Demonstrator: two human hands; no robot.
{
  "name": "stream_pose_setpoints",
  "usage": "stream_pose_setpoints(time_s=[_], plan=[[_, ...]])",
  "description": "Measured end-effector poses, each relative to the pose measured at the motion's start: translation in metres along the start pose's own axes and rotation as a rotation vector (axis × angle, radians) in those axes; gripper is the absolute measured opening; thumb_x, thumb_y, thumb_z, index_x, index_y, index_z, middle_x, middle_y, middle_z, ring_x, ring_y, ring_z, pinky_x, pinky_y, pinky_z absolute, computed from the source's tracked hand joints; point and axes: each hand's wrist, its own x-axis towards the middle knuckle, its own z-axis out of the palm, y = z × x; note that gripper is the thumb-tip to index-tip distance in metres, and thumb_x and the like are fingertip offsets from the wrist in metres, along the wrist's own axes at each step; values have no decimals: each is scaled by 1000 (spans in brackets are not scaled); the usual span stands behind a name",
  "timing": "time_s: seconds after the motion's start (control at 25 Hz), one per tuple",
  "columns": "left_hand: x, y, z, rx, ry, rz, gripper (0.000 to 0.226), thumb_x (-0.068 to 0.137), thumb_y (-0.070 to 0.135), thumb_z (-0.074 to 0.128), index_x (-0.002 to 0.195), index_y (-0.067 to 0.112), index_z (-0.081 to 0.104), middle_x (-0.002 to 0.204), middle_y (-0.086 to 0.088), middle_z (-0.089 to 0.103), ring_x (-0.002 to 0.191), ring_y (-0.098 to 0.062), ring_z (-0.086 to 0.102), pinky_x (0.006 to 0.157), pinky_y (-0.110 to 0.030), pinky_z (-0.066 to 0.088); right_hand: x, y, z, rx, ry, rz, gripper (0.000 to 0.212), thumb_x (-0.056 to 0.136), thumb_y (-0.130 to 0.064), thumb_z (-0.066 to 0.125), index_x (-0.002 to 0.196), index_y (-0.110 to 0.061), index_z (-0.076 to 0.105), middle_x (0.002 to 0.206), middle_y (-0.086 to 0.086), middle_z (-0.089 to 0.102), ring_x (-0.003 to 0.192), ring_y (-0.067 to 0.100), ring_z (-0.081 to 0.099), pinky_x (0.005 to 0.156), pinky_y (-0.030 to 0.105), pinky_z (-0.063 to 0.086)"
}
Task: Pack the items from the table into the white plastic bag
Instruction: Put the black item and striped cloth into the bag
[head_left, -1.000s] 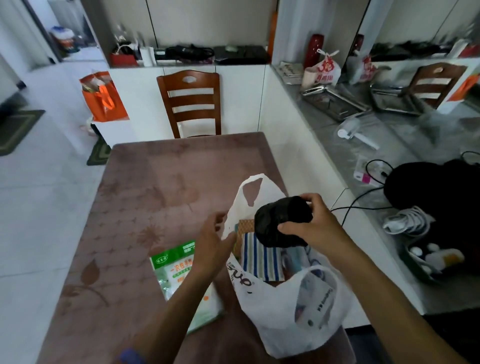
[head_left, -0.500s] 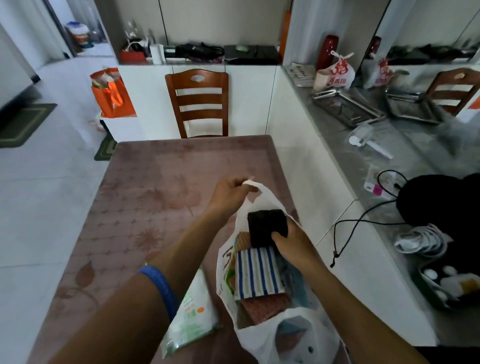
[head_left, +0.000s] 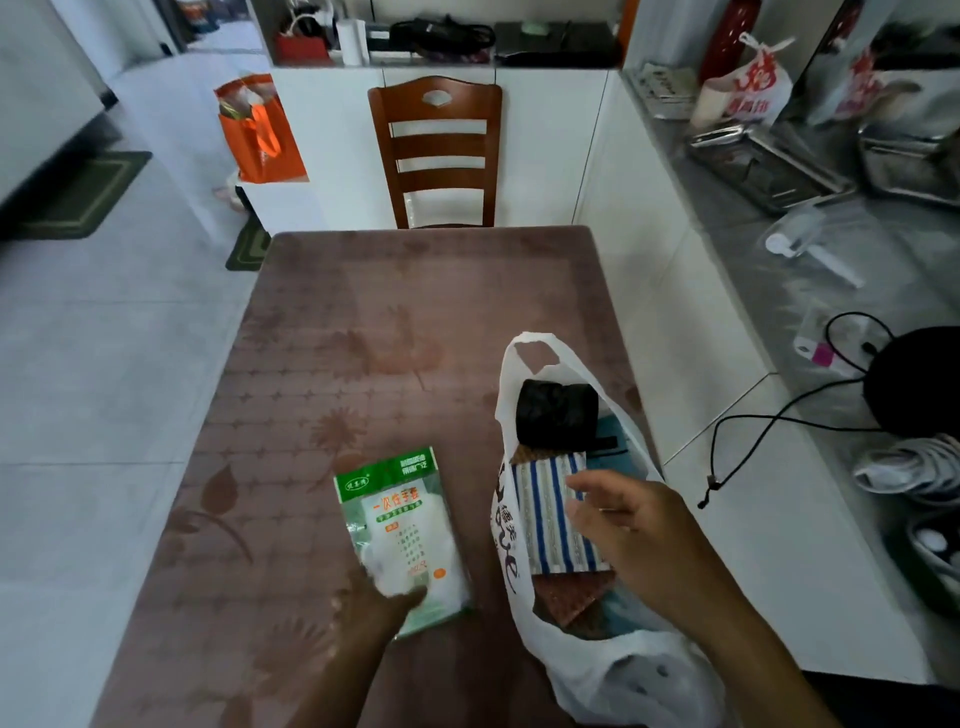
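Note:
The white plastic bag lies open on the table's near right side. Inside it I see a black bundle at the far end, a blue-striped cloth and a brown pad. My right hand hovers over the bag's mouth with fingers apart and nothing in it. Left of the bag, a green and white packet lies flat on the table. My left hand, blurred, grips its near end with the thumb on top.
The brown patterned table has a wooden chair at its far end. A grey counter with trays, cables and a black round object runs along the right. An orange bag stands far left.
My right hand has let go of the black bundle, which now rests inside the bag. My left hand has left the bag's handle and come down onto the green packet.

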Motion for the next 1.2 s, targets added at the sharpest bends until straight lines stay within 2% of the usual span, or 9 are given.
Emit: stream_pose_setpoints(time_s=[0.2, 0.32, 0.56, 0.68, 0.8, 0.92, 1.0, 1.12, 1.2], plan=[[-3, 5, 9, -297, -61, 105, 56, 65, 7, 87, 113, -3, 60, 104, -19, 69, 85, -31, 66, 69, -32, 50, -3, 13, 2, -22, -20, 28, 29, 92, -38, 61, 119, -28, 65, 117, -8, 69, 105, 11, 67, 87, 32, 59], [-5, 21, -4, -582, -138, 169, 59, 71, 31, 84, 120, 8, 62, 114, -18, 70, 91, -29, 69, 80, -44, 57, -3, 12, -4, -11, -7, 32, 29, 91, -38, 63, 119, -31, 64, 116, -11, 70, 104, 6, 67, 87, 32, 59], [-67, 98, -76, -904, -250, 469, 44, 74, 12, 78, 114, 6, 64, 111, -11, 73, 99, -29, 70, 80, -41, 60, 20, -21, -16, 262, -38, 1, 66, 76, -43, 79, 134, -36, 48, 125, -17, 61, 109, 5, 63, 94, 33, 54], [-126, 137, -76, -720, -442, 617, 38, 76, 3, 74, 112, 2, 64, 104, -8, 76, 92, -24, 73, 73, -33, 61, 31, -37, -22, 492, -114, 75, 61, 70, -29, 84, 123, -30, 54, 119, -5, 70, 103, 16, 70, 89, 39, 57], [-157, 172, -66, -528, -575, 714, 39, 80, 7, 72, 117, 7, 59, 107, -6, 74, 96, -21, 72, 70, -25, 59, 25, -26, -41, 526, 89, 110, 33, 80, 1, 72, 105, -20, 68, 105, 4, 77, 89, 21, 75, 79, 43, 60], [-137, 210, -62, -379, -200, 836, 50, 80, 22, 77, 124, 17, 53, 116, 0, 64, 102, -18, 63, 77, -26, 56, 3, -6, -68, 410, 215, 38, 40, 81, 7, 67, 94, -30, 68, 96, -7, 78, 86, 12, 75, 72, 37, 60], [-119, 241, -57, -147, 32, 957, 66, 77, 25, 80, 133, 21, 46, 131, -1, 54, 113, -17, 54, 90, -33, 51, -7, 11, -74, 135, 92, 72, 38, 80, 1, 65, 95, -34, 65, 97, -12, 75, 84, 8, 73, 70, 34, 60], [-104, 284, -40, 294, 56, 1069, 75, 75, 23, 79, 140, 23, 42, 143, -4, 45, 127, -25, 45, 103, -41, 41, -10, 39, -67, -172, -184, 206, 38, 71, -19, 58, 107, -33, 57, 107, -7, 69, 91, 11, 69, 78, 43, 60], [-98, 300, -34, 438, 63, 1060, 44, 79, 20, 71, 122, 21, 61, 128, -7, 61, 113, -27, 57, 98, -43, 49, -7, 48, -63, -212, -299, 268, 42, 72, -26, 55, 113, -30, 53, 116, -2, 63, 100, 15, 64, 88, 44, 56]])
